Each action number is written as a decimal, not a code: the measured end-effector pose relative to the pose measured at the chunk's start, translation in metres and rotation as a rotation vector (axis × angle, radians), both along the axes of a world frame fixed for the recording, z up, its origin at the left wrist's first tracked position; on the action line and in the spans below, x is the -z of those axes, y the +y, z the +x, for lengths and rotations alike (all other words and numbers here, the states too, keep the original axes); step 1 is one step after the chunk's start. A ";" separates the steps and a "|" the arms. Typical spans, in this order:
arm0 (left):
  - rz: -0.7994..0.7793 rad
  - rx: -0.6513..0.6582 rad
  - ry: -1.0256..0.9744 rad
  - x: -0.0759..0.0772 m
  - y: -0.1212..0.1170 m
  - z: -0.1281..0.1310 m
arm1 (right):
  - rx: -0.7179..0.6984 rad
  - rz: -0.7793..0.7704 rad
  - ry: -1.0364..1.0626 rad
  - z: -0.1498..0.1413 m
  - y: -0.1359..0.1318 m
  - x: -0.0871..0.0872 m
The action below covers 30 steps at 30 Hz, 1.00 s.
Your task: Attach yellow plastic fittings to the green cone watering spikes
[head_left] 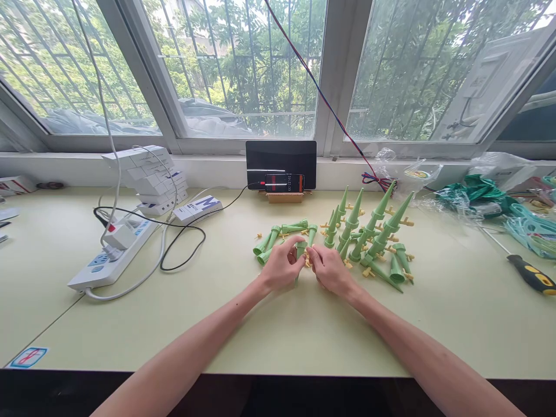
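Note:
My left hand is wrapped round a green plastic watering spike, its tip pointing down. Close against it, my right hand is closed in a pinch at the spike's side; a bit of yellow shows between the hands, but what the right fingers grip is mostly hidden. Behind my left hand lie several loose green spike parts with small yellow valves. To the right of my hands stand several green spikes fitted with yellow valves, and a few more lie beside them.
On the left are a white power strip with cables and a stack of white boxes. A phone leans on a black tablet at the back. Plastic bags and a screwdriver lie right.

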<state>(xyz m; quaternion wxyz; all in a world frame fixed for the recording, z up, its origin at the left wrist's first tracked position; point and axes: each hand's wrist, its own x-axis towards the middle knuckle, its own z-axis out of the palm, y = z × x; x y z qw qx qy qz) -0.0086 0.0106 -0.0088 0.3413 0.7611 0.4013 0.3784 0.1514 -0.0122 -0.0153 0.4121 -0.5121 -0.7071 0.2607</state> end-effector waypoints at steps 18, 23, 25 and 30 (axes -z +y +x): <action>-0.007 -0.012 0.006 0.003 0.002 -0.001 | -0.010 0.029 -0.016 0.001 -0.002 -0.003; 0.002 -0.012 0.002 0.004 0.002 -0.001 | -0.013 0.026 -0.014 0.002 -0.002 -0.003; 0.005 -0.012 0.000 0.004 0.002 -0.001 | -0.011 0.031 -0.013 0.001 -0.001 -0.002; 0.009 -0.011 -0.003 0.002 0.001 -0.001 | 0.002 0.076 -0.025 0.001 0.001 0.002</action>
